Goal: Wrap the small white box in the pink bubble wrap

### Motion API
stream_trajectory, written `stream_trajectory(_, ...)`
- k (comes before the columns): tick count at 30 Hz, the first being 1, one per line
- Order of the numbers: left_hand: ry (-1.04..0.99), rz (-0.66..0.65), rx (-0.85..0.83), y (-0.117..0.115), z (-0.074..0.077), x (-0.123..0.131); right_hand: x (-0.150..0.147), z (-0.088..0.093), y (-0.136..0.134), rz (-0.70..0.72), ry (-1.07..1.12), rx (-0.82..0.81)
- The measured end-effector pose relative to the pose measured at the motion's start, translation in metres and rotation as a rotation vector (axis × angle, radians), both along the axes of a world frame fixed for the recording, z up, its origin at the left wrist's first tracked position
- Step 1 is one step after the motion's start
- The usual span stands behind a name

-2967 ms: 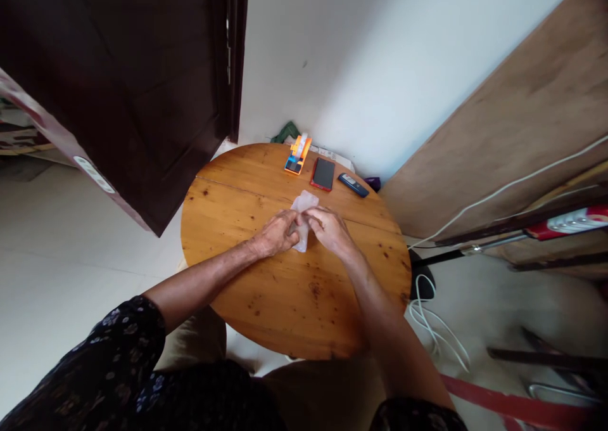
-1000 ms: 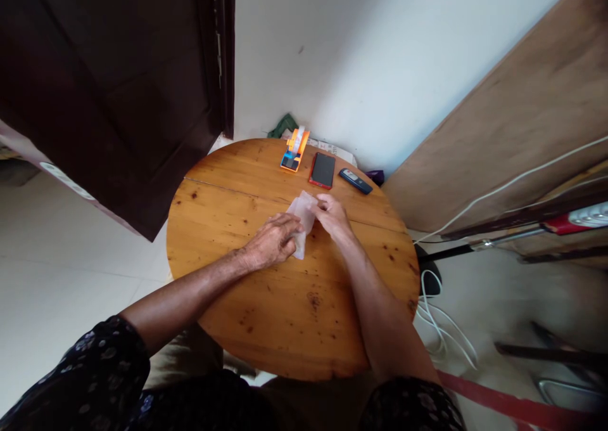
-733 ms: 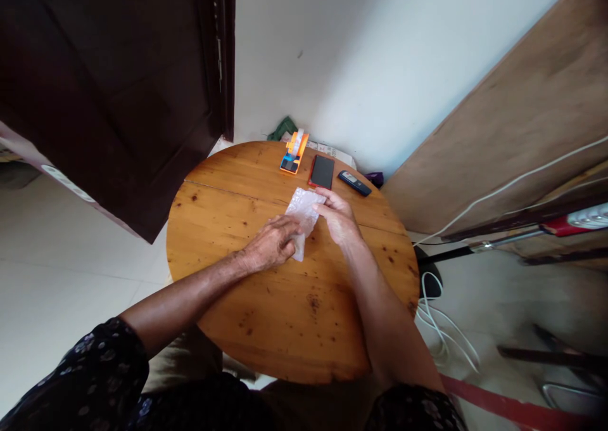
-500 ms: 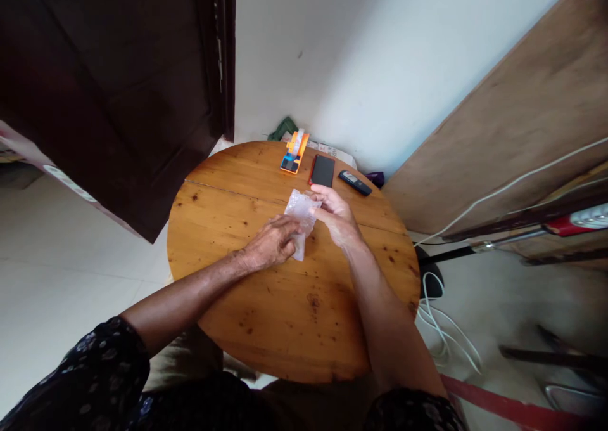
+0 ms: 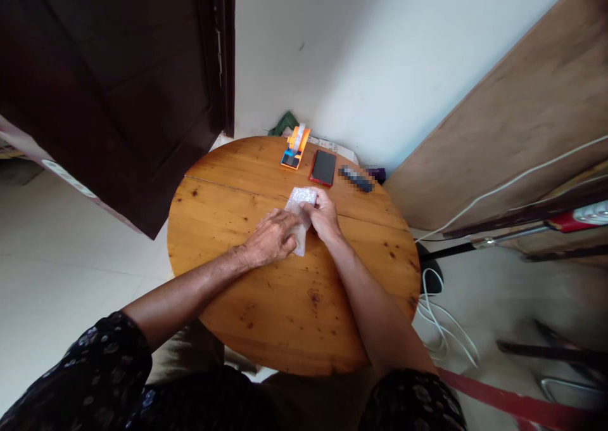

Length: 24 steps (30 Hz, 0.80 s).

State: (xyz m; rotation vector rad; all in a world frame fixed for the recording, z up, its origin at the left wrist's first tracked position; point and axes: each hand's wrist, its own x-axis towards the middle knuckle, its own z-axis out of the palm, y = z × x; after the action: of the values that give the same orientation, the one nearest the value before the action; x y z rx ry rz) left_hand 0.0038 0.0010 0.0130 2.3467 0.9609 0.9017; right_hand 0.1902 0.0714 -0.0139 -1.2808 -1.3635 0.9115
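Observation:
A small whitish, translucent sheet of bubble wrap (image 5: 301, 198) lies folded near the middle of a round wooden table (image 5: 285, 304). My left hand (image 5: 272, 236) rests on its near part with curled fingers pressing it down. My right hand (image 5: 324, 214) grips the sheet's far right edge, fingers closed round the fold. Whatever may be wrapped inside is hidden by both hands.
At the table's far edge lie an orange tape dispenser (image 5: 294, 150), a red-cased phone (image 5: 323, 167) and a small dark handset (image 5: 356, 178). A dark door (image 5: 118, 82) hangs open at the left. White cables (image 5: 439, 329) trail on the floor to the right, below leaning boards (image 5: 513, 114).
My right hand lifted the sheet's far flap, then brought it back down and folded it toward my left hand. My left hand stayed pressed on the sheet.

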Motion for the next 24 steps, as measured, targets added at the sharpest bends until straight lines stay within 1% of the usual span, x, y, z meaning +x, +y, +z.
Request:
stream_trajectory(6,0.055,0.046,0.059,-0.001,0.001,0.000,0.001,-0.002,0.004,-0.010,-0.038,0.038)
stream_trajectory(12,0.093,0.025,0.055,0.000,0.003,0.000,0.001,0.000,0.001,0.021,0.064,-0.002)
stream_trajectory(14,0.086,0.022,0.056,0.000,0.004,-0.001,-0.001,0.003,-0.001,0.016,0.086,0.015)
stream_trajectory(19,0.072,0.027,0.051,0.002,0.003,-0.001,-0.009,0.019,-0.012,0.020,0.105,0.087)
stream_trajectory(24,0.103,0.087,0.035,0.001,0.002,0.000,-0.013,0.040,-0.027,0.051,0.033,0.077)
